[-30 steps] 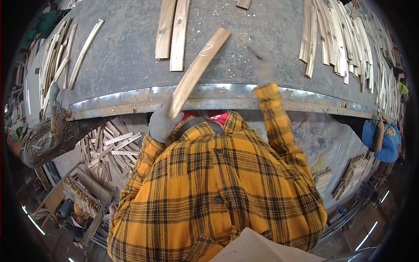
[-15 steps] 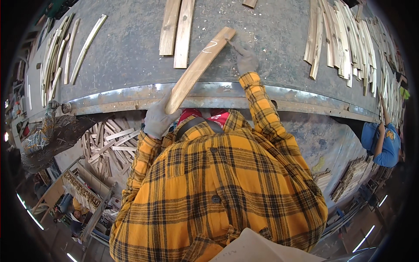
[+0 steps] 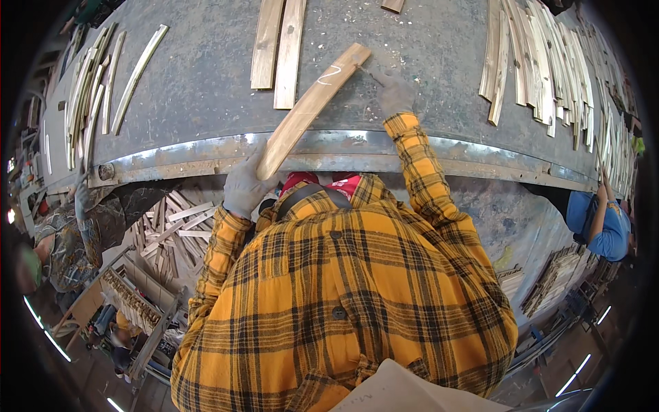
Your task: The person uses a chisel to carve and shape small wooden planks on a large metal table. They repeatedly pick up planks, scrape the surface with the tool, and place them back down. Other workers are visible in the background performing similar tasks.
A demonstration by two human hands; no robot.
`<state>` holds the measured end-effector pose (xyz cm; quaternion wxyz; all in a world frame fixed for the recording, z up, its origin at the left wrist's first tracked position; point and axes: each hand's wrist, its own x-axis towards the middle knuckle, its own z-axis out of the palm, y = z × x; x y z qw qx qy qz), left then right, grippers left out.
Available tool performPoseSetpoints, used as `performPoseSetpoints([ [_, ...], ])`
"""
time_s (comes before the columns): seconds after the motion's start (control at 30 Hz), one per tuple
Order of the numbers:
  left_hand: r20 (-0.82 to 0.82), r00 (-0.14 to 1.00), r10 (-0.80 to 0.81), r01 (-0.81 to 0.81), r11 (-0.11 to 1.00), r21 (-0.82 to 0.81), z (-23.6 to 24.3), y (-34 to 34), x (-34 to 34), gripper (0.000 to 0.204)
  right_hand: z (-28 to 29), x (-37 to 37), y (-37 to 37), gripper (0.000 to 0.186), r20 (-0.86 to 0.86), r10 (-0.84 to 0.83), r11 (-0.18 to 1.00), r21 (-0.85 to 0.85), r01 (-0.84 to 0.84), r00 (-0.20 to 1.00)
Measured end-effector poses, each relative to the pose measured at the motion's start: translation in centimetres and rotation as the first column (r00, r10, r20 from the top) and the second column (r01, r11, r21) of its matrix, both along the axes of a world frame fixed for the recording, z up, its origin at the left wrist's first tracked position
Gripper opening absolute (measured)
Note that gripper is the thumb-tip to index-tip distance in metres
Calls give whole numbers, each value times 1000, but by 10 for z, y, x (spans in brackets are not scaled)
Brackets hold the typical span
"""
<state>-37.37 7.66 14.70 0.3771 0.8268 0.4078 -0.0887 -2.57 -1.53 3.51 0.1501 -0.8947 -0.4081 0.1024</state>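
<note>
A flat wooden plank (image 3: 309, 106) slants across the front edge of the dark worktable (image 3: 199, 69), with a white curved mark near its far end. Its near end is gripped by my left hand (image 3: 246, 187), in a grey glove, at the table's metal edge. Beyond the edge, my right hand (image 3: 396, 94), also gloved, is closed to the right of the plank's far end. A thin dark tip reaches from it to the plank's side; whether that is a finger or a held thing I cannot make out.
Two planks (image 3: 288, 62) lie ahead of me on the table. Narrow strips are spread at the left (image 3: 86, 89) and right (image 3: 542, 62). A heap of offcuts (image 3: 180, 230) lies below, at left. Co-workers stand at the left (image 3: 72, 240) and right (image 3: 600, 223).
My right hand has shifted slightly right, and the plank's near end a little left with my left hand. The left co-worker has leaned in and now handles a strip.
</note>
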Motion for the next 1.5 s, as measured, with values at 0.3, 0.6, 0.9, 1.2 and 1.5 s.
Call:
performPoseSetpoints([
  [0.3,88,858,506,-201,488,-849,-20,13,-18,63,-4,-8,25,20,-349,-121,871,411,268,929],
  [0.6,-1,882,472,-157,291,-944,-16,5,-14,50,80,9,-74,20,-215,-125,905,376,200,969],
  [0.9,-39,978,204,-106,330,-938,-33,5,35,54,141,-1,-197,16,-72,-114,831,-554,55,991],
  [1.2,22,985,173,-60,452,-890,-28,21,32,50,93,-27,-204,18,-119,-252,882,-437,178,960],
  [1.5,23,984,177,-56,433,-900,-23,20,34,46,98,-34,-211,16,-219,-326,886,-411,216,920],
])
